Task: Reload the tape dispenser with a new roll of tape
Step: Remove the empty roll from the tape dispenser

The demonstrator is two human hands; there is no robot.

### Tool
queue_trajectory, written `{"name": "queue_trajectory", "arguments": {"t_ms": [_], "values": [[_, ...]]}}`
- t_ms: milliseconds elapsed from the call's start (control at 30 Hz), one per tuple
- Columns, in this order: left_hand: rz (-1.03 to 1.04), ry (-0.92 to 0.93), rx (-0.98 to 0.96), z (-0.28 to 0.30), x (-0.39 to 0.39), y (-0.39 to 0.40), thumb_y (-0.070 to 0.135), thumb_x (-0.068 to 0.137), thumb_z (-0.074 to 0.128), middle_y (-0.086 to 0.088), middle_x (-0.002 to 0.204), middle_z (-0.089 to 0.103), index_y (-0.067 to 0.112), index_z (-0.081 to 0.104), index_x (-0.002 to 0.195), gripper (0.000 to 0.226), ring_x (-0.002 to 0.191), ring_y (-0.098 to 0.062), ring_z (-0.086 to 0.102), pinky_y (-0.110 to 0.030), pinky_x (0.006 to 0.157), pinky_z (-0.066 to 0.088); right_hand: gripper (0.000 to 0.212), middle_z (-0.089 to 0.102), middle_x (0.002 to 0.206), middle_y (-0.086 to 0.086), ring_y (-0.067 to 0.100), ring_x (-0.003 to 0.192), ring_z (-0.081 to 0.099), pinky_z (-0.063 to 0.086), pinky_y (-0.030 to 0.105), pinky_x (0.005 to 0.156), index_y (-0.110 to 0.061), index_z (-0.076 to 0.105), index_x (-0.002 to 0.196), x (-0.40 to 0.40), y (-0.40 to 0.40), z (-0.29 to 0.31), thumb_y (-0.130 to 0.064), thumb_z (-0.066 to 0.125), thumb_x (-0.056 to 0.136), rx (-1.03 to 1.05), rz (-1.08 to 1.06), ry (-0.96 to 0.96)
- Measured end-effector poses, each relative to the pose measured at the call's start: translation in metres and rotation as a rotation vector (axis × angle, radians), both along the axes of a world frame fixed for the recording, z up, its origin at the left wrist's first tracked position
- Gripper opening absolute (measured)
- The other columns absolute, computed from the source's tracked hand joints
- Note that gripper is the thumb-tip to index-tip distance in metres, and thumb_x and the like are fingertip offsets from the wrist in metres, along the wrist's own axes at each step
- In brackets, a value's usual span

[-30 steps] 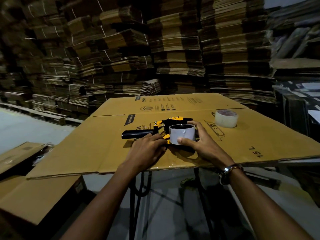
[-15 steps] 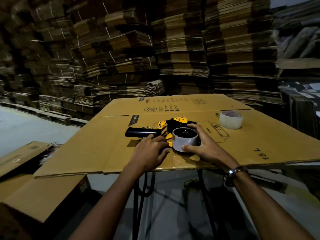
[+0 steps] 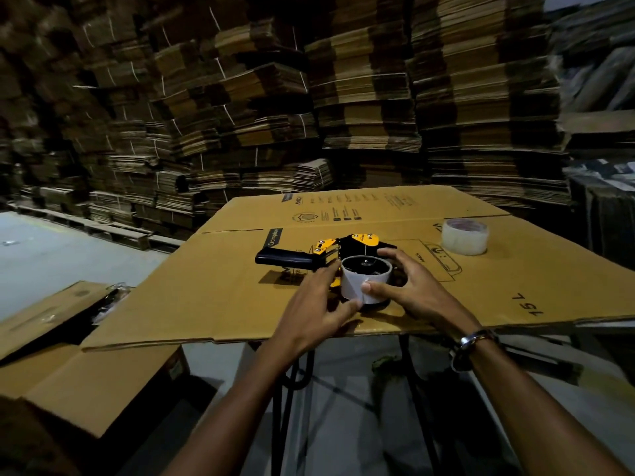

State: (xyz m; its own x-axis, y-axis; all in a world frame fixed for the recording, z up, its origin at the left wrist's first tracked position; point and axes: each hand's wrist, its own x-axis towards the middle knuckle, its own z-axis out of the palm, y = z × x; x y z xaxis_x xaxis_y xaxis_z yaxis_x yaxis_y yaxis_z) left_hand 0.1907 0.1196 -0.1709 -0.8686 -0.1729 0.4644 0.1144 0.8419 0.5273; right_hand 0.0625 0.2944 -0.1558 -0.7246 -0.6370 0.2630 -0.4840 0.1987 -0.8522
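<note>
A black and yellow tape dispenser [image 3: 357, 243] lies on its side on a flat cardboard sheet [image 3: 213, 293], handle [image 3: 283, 260] pointing left. A pale grey, thin-walled tape core [image 3: 376, 269] sits on its spindle. My left hand [image 3: 318, 305] presses against the core's left side, its thumb under the front of the core. My right hand [image 3: 414, 293] wraps the right side, with the thumb on the front face and the fingers behind. A full roll of clear tape [image 3: 464, 237] stands apart at the right rear of the sheet.
The cardboard sheet rests on a dark metal stand [image 3: 295, 383] and overhangs it. Flattened cartons [image 3: 86, 379] lie low on the left. Tall stacks of bundled cardboard [image 3: 360, 97] wall in the back and right. Grey floor [image 3: 51, 255] opens to the left.
My left thumb has spread out from the dispenser to the core's front. My right thumb has shifted onto the core's front face. The dispenser and the clear roll have not moved.
</note>
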Motion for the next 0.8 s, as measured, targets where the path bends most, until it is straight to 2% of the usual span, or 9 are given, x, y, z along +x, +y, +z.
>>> {"name": "queue_trajectory", "arguments": {"t_ms": [100, 200, 267, 333, 400, 500, 600, 700, 800], "values": [[-0.037, -0.074, 0.131, 0.004, -0.006, 0.009, 0.061, 0.083, 0.064, 0.000, 0.156, 0.035, 0.020, 0.018, 0.155, 0.095, 0.137, -0.016, 0.039, -0.031, 0.106, 0.040, 0.081, 0.052, 0.143, -0.005, 0.016, 0.127, 0.052, 0.048, 0.029, 0.092, -0.033, 0.044, 0.143, 0.000, 0.001, -0.001, -0.058, 0.076, 0.073, 0.005, -0.003, 0.009], [-0.083, -0.076, 0.219, 0.009, -0.011, 0.010, 0.054, 0.082, 0.070, 0.004, 0.145, 0.049, 0.028, 0.030, 0.148, 0.082, 0.126, -0.013, 0.049, -0.019, 0.090, 0.044, 0.083, 0.055, 0.139, -0.007, 0.013, 0.126, 0.054, 0.049, 0.032, 0.097, -0.035, 0.046, 0.141, -0.001, 0.003, 0.000, -0.063, 0.075, 0.069, -0.008, 0.018, -0.013], [-0.074, -0.088, 0.219, 0.011, -0.015, 0.006, 0.052, 0.082, 0.071, 0.003, 0.141, 0.053, 0.032, 0.033, 0.146, 0.078, 0.123, -0.016, 0.053, -0.024, 0.090, 0.048, 0.082, 0.057, 0.136, -0.011, 0.010, 0.125, 0.055, 0.050, 0.032, 0.099, -0.037, 0.047, 0.140, 0.000, 0.004, 0.001, -0.062, 0.077, 0.068, -0.011, 0.040, -0.015], [-0.053, -0.132, 0.221, 0.011, -0.017, 0.000, 0.051, 0.081, 0.072, 0.002, 0.141, 0.054, 0.032, 0.034, 0.147, 0.078, 0.124, -0.018, 0.053, -0.033, 0.097, 0.049, 0.082, 0.056, 0.134, -0.016, 0.007, 0.125, 0.054, 0.048, 0.034, 0.102, -0.039, 0.046, 0.140, 0.000, 0.004, 0.002, -0.060, 0.079, 0.068, 0.012, 0.052, -0.009], [-0.060, -0.167, 0.260, 0.011, -0.018, -0.005, 0.058, 0.075, 0.072, 0.003, 0.140, 0.056, 0.034, 0.036, 0.145, 0.082, 0.124, -0.018, 0.054, -0.039, 0.100, 0.050, 0.081, 0.054, 0.130, -0.022, 0.000, 0.122, 0.054, 0.047, 0.031, 0.103, -0.038, 0.042, 0.140, 0.002, 0.004, 0.002, -0.049, 0.082, 0.071, 0.027, 0.078, -0.010], [-0.075, -0.195, 0.292, 0.011, -0.017, -0.010, 0.073, 0.063, 0.070, 0.004, 0.140, 0.056, 0.036, 0.037, 0.144, 0.095, 0.122, -0.015, 0.055, -0.042, 0.100, 0.050, 0.092, 0.050, 0.132, -0.019, 0.001, 0.122, 0.052, 0.045, 0.024, 0.101, -0.034, 0.032, 0.148, 0.004, 0.001, 0.004, -0.039, 0.085, 0.072, 0.046, 0.105, -0.032], [-0.106, -0.182, 0.325, 0.011, -0.014, -0.009, 0.062, 0.068, 0.076, 0.004, 0.140, 0.055, 0.034, 0.039, 0.144, 0.088, 0.123, -0.014, 0.055, -0.038, 0.102, 0.049, 0.104, 0.045, 0.136, -0.016, 0.008, 0.126, 0.047, 0.042, 0.025, 0.102, -0.033, 0.024, 0.153, 0.004, -0.002, 0.004, -0.046, 0.085, 0.070, 0.112, 0.093, -0.009], [-0.114, -0.016, 0.368, 0.013, -0.009, -0.006, 0.040, 0.082, 0.074, 0.003, 0.140, 0.054, 0.028, 0.045, 0.142, 0.068, 0.124, -0.011, 0.053, -0.035, 0.101, 0.050, 0.099, 0.050, 0.140, -0.011, 0.011, 0.127, 0.051, 0.046, 0.034, 0.105, -0.035, 0.032, 0.147, 0.002, -0.003, 0.001, -0.052, 0.086, 0.066, 0.123, 0.089, -0.001], [0.073, 0.310, 0.361, 0.018, -0.008, -0.011, 0.044, 0.087, 0.060, 0.003, 0.125, 0.055, 0.025, 0.052, 0.132, 0.049, 0.116, -0.012, 0.054, -0.042, 0.094, 0.053, 0.090, 0.052, 0.138, -0.010, 0.011, 0.125, 0.052, 0.047, 0.037, 0.105, -0.037, 0.035, 0.141, 0.000, -0.003, 0.001, -0.047, 0.086, 0.067, 0.130, 0.065, 0.040]]}}
